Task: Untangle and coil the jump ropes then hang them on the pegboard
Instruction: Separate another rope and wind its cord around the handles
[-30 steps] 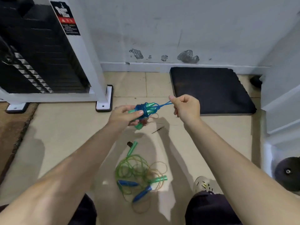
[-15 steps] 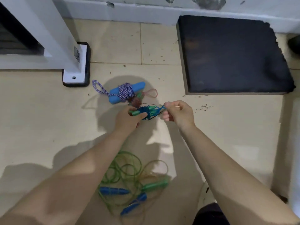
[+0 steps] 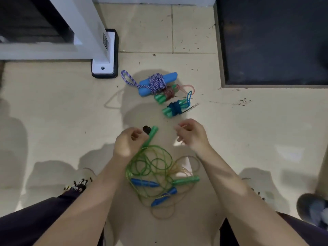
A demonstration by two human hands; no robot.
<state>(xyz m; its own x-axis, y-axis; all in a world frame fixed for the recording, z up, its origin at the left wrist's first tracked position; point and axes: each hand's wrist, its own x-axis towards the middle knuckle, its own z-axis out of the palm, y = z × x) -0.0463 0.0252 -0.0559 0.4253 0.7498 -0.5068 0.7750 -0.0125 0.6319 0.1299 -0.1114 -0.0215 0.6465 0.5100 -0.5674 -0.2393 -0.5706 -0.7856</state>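
Nearest to us, on the tiled floor (image 3: 53, 107), lies the tangled pile of ropes (image 3: 152, 167): green and yellowish cords with two blue handles (image 3: 144, 182) and one green handle (image 3: 186, 180) in it. Just above the pile we see our left hand (image 3: 126, 142), fingers loosely curled beside a second green handle (image 3: 150, 136); we cannot tell if they touch it. Our right hand (image 3: 192, 134) hangs near, fingers curled and holding nothing that we can see. Farther lie three coiled ropes close together: the dark-blue bundle (image 3: 174, 108), the reddish bundle (image 3: 167, 93), the purple-white bundle (image 3: 157, 82). Beyond stand a white frame foot (image 3: 104, 66) and a black mat (image 3: 273, 41).
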